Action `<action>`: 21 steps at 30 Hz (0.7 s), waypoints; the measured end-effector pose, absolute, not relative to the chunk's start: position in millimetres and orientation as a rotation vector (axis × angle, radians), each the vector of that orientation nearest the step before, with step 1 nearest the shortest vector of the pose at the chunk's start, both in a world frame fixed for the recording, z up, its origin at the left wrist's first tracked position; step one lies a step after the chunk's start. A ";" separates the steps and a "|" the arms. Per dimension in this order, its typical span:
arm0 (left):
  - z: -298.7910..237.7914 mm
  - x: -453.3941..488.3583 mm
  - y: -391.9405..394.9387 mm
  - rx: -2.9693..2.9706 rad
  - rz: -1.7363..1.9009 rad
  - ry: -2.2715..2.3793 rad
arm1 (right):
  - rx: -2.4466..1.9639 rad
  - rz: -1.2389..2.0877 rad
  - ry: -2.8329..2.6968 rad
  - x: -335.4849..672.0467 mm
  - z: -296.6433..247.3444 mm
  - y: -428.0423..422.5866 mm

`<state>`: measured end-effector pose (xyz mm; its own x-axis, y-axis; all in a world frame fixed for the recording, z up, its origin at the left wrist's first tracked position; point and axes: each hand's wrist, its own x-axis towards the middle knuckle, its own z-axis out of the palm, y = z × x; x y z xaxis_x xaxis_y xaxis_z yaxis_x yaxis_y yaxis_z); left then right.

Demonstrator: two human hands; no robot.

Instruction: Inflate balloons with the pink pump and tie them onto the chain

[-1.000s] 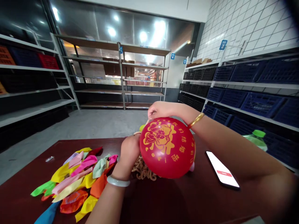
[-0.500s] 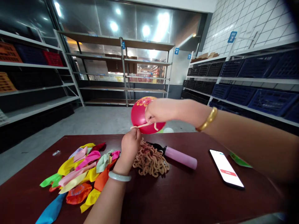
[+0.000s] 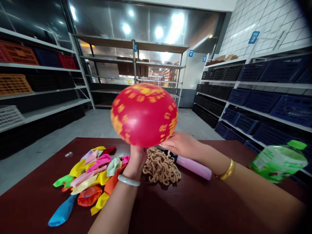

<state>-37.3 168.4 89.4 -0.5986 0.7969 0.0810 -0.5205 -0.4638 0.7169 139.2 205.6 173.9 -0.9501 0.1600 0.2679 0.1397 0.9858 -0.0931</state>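
A large inflated red balloon (image 3: 143, 117) with yellow printing is held up over the table's far part. My left hand (image 3: 137, 154) is at its underside, mostly hidden behind it, fingers out of sight. At the balloon's lower right edge is my right hand (image 3: 181, 143), fingers drawn together and their tips partly covered. Below and between the hands lies a heap of tan curly strands (image 3: 162, 167). A pink hand pump (image 3: 193, 166) with a black end rests beside the heap, partly behind my right hand.
Flat balloons (image 3: 95, 170) in many colours are spread on the dark red table (image 3: 156, 211) at left, near a small clear scrap (image 3: 69, 154). A green-capped bottle (image 3: 279, 162) stands at right beyond my forearm. Shelves with crates (image 3: 258, 100) line the sides.
The balloon has swung up and left toward me, now covering most of my left hand. My right hand has moved lower. The phone is out of sight; the green bottle shows more fully.
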 end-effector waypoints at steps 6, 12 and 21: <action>82.7 -40.8 169.6 0.747 2.111 1.026 | -0.249 0.387 -2.756 147.9 163.0 214.8; 75.3 -34.6 170.5 0.780 2.023 1.065 | -0.407 0.582 -2.694 149.7 132.2 224.4; 78.0 -30.0 175.7 0.597 1.978 0.927 | -0.429 0.823 -2.568 146.7 103.0 227.0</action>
